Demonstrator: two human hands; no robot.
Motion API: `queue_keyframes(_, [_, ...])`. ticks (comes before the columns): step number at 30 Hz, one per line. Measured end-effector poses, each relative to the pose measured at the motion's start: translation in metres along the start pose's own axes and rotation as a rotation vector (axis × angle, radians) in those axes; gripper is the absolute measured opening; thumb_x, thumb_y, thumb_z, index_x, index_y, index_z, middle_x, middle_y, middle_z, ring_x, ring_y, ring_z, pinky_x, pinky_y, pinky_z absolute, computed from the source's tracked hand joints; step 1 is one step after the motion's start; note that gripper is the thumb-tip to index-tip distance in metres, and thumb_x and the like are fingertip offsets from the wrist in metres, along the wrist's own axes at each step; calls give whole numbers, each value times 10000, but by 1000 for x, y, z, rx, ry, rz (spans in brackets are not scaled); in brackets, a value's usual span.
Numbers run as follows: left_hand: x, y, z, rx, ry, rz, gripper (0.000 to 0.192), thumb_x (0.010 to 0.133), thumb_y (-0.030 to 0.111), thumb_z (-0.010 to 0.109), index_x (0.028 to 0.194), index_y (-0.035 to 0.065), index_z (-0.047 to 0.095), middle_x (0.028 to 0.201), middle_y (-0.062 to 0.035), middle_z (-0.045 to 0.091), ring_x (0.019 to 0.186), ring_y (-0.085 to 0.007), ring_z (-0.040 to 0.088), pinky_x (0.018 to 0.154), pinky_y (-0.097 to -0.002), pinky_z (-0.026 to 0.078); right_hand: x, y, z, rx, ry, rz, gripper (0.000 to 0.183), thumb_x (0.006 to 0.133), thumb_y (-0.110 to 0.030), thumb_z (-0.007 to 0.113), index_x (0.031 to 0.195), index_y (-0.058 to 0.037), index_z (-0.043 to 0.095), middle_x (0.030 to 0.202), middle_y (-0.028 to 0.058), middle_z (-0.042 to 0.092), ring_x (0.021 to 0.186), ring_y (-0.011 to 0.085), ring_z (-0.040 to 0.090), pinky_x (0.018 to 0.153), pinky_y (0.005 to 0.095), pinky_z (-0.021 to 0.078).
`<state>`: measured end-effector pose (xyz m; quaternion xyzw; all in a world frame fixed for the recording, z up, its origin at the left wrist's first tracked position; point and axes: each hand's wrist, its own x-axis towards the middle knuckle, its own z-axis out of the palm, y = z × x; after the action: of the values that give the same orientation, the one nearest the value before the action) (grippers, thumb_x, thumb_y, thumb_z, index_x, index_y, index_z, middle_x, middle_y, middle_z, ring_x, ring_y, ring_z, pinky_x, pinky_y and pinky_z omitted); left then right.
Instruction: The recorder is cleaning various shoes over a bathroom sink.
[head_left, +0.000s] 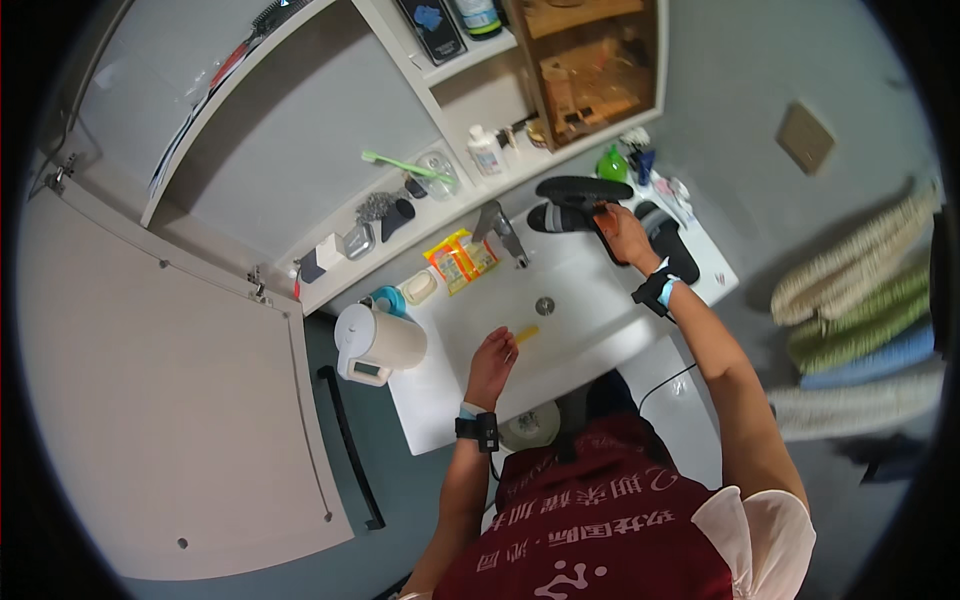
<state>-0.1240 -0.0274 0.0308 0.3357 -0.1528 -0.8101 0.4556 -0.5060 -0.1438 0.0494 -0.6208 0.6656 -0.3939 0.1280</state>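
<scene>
My right hand (627, 238) grips dark footwear, apparently a black slipper (583, 189), at the far right of the white washbasin (592, 300). A black part with a grey stripe (556, 218) lies just below the sole, and something orange-brown (606, 226) shows at my fingers. Another black slipper (671, 251) rests on the counter beside my wrist. Over the basin's near left side is my left hand (493, 361), fingers close together. A thin yellow strip (527, 334) shows at its fingertips; whether the hand holds it is not clear.
A faucet (502, 231) stands behind the drain (544, 306). Left of it are a yellow-orange packet (461, 261), a soap dish (418, 286) and a white kettle (379, 345). An open cabinet door (180, 390) juts out at left. Towels (859, 300) hang at right.
</scene>
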Motion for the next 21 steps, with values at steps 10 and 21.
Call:
queue_keyframes(10, [62,23,33,-19,312,128,252,950,6,550,1191,33,619,1061,-65,673,941,-156,665,876,-300,552,120,51,79,-389,-313,-210,969,705,-317,823,1514,-68,351,1478,290,378,1394,487,319,1160,570,278])
queue_keyframes(21, [116,60,39,7,307,180,224,956,18,566,1157,64,653,1053,-48,693,946,-147,678,874,-298,559,124,36,78,-727,-83,-464,371,917,-109,589,1250,46,538,1189,249,624,1155,372,613,1024,401,493])
